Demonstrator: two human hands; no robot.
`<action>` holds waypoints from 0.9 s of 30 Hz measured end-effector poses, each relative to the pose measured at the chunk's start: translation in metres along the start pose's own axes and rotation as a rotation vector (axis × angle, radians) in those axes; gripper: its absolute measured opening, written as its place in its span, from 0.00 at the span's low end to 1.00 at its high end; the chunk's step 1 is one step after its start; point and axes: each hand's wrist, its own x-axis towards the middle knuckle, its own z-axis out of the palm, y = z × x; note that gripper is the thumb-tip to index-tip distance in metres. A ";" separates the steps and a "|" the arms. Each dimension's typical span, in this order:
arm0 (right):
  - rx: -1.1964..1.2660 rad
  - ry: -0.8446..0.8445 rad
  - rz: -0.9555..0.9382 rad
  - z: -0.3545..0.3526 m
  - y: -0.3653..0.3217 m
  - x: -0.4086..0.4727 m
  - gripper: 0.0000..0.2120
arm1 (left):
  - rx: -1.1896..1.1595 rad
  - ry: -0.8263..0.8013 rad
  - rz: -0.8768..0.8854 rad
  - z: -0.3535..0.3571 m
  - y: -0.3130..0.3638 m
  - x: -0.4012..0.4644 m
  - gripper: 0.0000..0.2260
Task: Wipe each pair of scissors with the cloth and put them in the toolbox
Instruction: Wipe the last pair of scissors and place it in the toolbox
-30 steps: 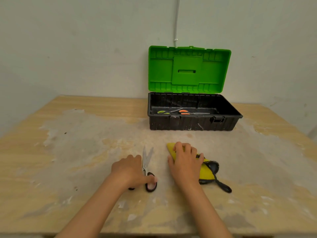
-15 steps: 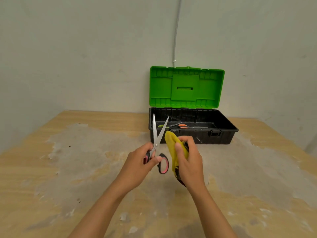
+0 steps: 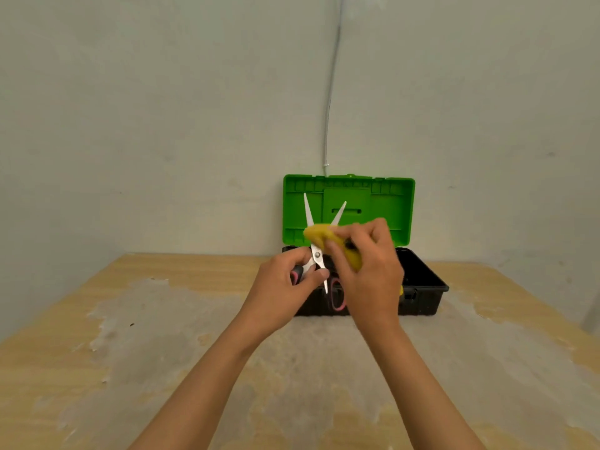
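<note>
We've got both hands up off the table (image 3: 97, 368) here, working in front of the toolbox (image 3: 422, 287). Our left hand (image 3: 279, 290) has its grip closed around one handle of the scissors (image 3: 316, 254), thumb pressed across it just below the pivot, and the blades stand splayed upward in a V, tips showing against the green lid (image 3: 383, 203). The other handle loop, black with a pink lining, hangs down between the two hands. Our right hand (image 3: 370, 271) has its grip closed on the yellow cloth (image 3: 319, 233), fingers curled over it, and the cloth is bunched right at the base of the blades, touching them where the V opens. Some of the cloth runs down under the palm; we can't tell how far.

Behind all this, the toolbox sits toward the far edge of the table, right of centre, its black tub open and the lid standing upright against the wall (image 3: 162, 125). Our hands block most of the tub, so what lies inside is hidden. A thin white cable (image 3: 329, 102) runs down the wall to just above the lid. The table is pale wood with a wide grey worn patch across its middle.
</note>
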 end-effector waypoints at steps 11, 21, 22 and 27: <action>-0.021 -0.001 0.133 0.003 0.009 0.013 0.09 | 0.030 0.012 -0.049 0.006 -0.008 -0.009 0.11; 0.045 -0.024 0.143 0.012 0.002 0.007 0.09 | 0.021 0.010 -0.054 0.001 -0.007 -0.003 0.12; 0.030 0.010 0.169 0.011 0.004 0.015 0.10 | 0.023 0.000 -0.047 0.003 -0.007 -0.004 0.11; 0.044 -0.058 0.096 0.016 -0.007 -0.001 0.07 | -0.027 0.050 -0.066 0.000 -0.008 0.005 0.13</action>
